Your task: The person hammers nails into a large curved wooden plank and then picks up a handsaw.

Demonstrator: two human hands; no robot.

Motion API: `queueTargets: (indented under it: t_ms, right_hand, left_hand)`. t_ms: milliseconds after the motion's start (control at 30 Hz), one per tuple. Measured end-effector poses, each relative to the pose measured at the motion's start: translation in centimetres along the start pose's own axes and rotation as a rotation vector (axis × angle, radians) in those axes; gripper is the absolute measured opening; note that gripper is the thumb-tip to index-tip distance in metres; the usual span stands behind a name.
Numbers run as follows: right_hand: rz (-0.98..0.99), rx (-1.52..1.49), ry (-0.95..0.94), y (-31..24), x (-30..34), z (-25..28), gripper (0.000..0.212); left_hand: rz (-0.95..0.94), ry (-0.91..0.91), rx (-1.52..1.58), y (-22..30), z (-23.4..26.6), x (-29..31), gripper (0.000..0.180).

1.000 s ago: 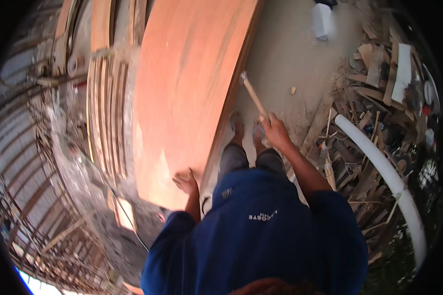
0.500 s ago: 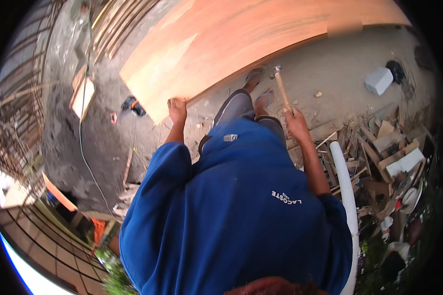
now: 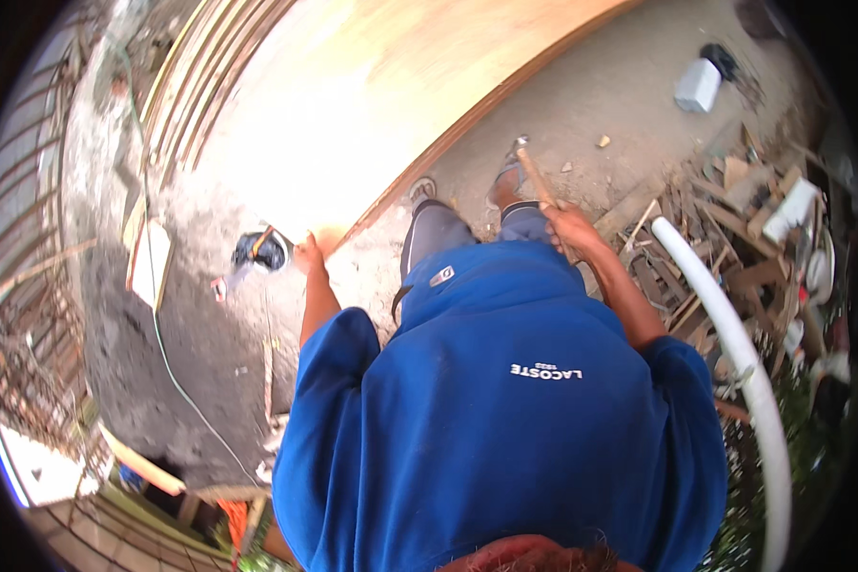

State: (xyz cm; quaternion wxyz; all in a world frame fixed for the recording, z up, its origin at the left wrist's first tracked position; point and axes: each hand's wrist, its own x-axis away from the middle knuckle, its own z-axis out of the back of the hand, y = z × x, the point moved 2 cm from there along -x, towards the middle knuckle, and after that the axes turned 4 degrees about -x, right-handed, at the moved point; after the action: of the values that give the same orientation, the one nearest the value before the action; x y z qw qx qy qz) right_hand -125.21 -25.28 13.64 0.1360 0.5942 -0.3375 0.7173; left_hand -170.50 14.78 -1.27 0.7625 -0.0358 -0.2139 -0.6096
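Note:
A large plywood sheet (image 3: 429, 81) stretches ahead of me, its left part washed out by glare. At its near corner is my left hand (image 3: 308, 255), fingers closed on the edge. Out to the right, my right hand (image 3: 572, 229) grips a hammer (image 3: 536, 177) by its wooden handle. The metal head points forward, close to my right foot. A black plastic bag (image 3: 262, 251) with something orange on it lies just left of my left hand.
Scrap wood and rubble (image 3: 758, 224) are heaped at the right, behind a long white pipe (image 3: 725, 305). A white block-shaped container (image 3: 699, 86) sits at the far right. Long timber strips (image 3: 210, 71) lie far left. A thin cable (image 3: 172, 367) crosses the dark ground at left.
My view has shifted, and the sheet now appears farther up and left. My left hand remains at its near corner. The hammer stays in my right hand, now lower and closer to my body.

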Motion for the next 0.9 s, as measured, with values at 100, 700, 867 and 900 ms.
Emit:
queueTargets:
  t_ms: [100,700,867,900]
  right_hand:
    - [0.058,0.065,-0.014,-0.4,0.2,-4.4,0.034]
    - [0.112,-0.351,-0.38,3.1,-4.0,-25.1,0.035]
    - [0.166,-0.22,-0.264,3.0,-0.3,-22.4,0.038]
    - [0.16,-0.196,-0.233,3.6,-0.3,-21.7,0.038]
  left_hand:
    - [0.202,-0.169,0.438,-3.6,-0.7,-2.9,0.082]
    - [0.297,-0.789,0.632,-4.8,-0.7,-5.5,0.067]
    - [0.256,-0.647,0.614,-3.4,4.4,-2.6,0.078]
    - [0.233,-0.634,0.634,-3.3,4.9,-2.3,0.079]
